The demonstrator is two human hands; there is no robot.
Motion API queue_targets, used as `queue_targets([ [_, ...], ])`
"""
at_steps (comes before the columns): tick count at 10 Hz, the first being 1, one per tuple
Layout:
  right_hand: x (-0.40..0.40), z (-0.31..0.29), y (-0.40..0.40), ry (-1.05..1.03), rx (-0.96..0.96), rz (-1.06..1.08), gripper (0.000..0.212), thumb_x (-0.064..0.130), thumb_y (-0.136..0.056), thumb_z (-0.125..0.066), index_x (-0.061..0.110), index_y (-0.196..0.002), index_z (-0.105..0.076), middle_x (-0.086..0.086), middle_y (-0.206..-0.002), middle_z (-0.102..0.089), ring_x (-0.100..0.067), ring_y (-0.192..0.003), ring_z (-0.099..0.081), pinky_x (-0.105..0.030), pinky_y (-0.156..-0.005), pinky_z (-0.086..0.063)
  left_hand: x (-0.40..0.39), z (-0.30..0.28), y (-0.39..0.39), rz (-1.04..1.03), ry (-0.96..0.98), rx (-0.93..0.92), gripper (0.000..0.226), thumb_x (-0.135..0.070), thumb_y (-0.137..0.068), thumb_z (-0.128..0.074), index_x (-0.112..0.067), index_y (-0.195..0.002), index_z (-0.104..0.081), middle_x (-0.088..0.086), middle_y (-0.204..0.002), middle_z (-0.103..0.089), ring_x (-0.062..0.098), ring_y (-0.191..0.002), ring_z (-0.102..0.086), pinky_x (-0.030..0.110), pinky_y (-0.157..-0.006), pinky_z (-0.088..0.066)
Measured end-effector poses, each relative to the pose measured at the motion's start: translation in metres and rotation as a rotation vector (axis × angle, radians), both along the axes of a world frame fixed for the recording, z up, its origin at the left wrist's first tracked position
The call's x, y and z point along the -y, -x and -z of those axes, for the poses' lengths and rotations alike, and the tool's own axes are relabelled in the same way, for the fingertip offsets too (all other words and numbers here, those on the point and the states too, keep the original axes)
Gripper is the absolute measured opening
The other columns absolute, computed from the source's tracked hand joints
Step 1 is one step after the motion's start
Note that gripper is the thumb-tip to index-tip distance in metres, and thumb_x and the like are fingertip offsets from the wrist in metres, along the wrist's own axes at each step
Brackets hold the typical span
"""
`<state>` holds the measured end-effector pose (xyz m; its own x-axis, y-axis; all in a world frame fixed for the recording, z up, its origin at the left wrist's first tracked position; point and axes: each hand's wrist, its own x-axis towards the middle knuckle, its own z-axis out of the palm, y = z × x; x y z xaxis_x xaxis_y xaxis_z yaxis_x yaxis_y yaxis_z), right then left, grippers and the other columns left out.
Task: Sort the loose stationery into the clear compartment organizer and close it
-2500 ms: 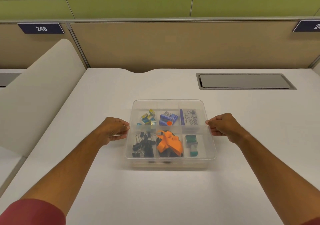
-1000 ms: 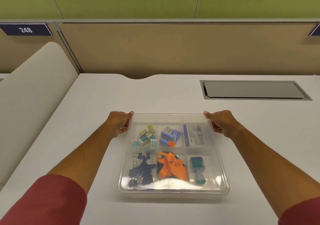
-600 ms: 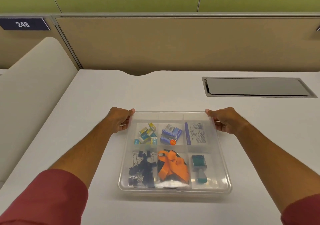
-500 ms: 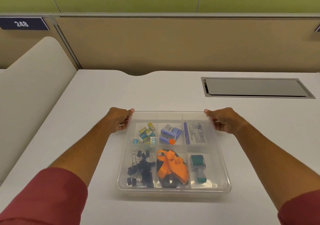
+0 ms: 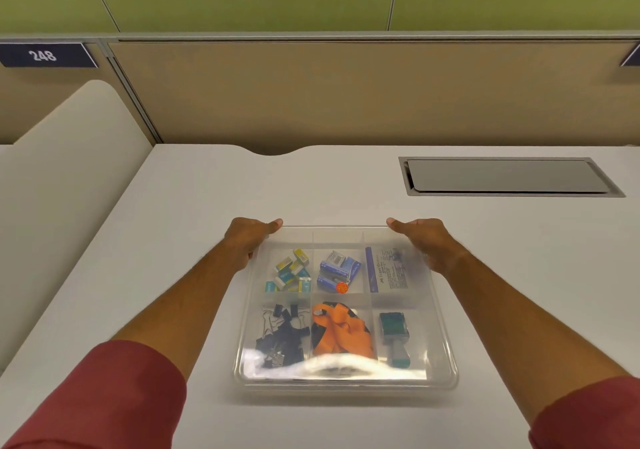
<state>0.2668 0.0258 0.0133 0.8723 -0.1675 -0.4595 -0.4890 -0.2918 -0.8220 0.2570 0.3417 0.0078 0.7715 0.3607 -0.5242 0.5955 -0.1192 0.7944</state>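
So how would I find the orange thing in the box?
Look at the clear organizer on the white desk, between the two hands. In its near row, middle compartment, lies the orange strap, between black binder clips and a teal stamp. Nothing else there is big and orange.

Clear lidded organizer [image 5: 446, 351], six filled compartments, flat on white desk [image 5: 173, 241].

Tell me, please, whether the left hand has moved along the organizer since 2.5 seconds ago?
Yes. The left hand has gone from the middle of the organizer's left side to its far left corner, toward the partition wall.
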Motion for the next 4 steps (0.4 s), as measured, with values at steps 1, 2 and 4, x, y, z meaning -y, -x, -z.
queue_targets([
  [1,-0.0027,0.0049,0.0033,-0.011,0.033,0.037,0.05,0.049,-0.077,-0.073,0.002,-0.091,-0.063,-0.012,-0.093,-0.07,-0.029,-0.085,-0.065,-0.039,-0.073,-0.05,0.0006,0.0034,-0.0015,-0.057,0.051,-0.001,0.048,-0.033,-0.069,-0.085,-0.003,-0.102,-0.066,0.013,-0.111,-0.064,0.031,-0.104,-0.058,0.04,-0.086,-0.049],
  [2,-0.0033,0.007,0.0045,-0.006,0.05,0.034,0.048,0.051,-0.077,-0.072,0.004,-0.085,-0.062,-0.012,-0.089,-0.07,-0.026,-0.077,-0.066,-0.032,-0.064,-0.05,-0.0001,0.0054,-0.0024,-0.068,0.031,-0.003,0.054,-0.035,-0.068,-0.085,-0.002,-0.107,-0.065,0.012,-0.112,-0.063,0.03,-0.103,-0.057,0.038,-0.082,-0.049],
  [4,-0.003,0.0062,0.007,0.094,0.136,0.038,0.047,0.051,-0.082,-0.067,0.007,-0.071,-0.054,-0.015,-0.08,-0.065,-0.028,-0.075,-0.061,-0.034,-0.066,-0.047,0.003,0.0019,0.0068,-0.06,-0.093,0.036,0.052,-0.042,-0.074,-0.079,-0.002,-0.104,-0.066,0.012,-0.107,-0.064,0.03,-0.101,-0.058,0.038,-0.081,-0.048],
])
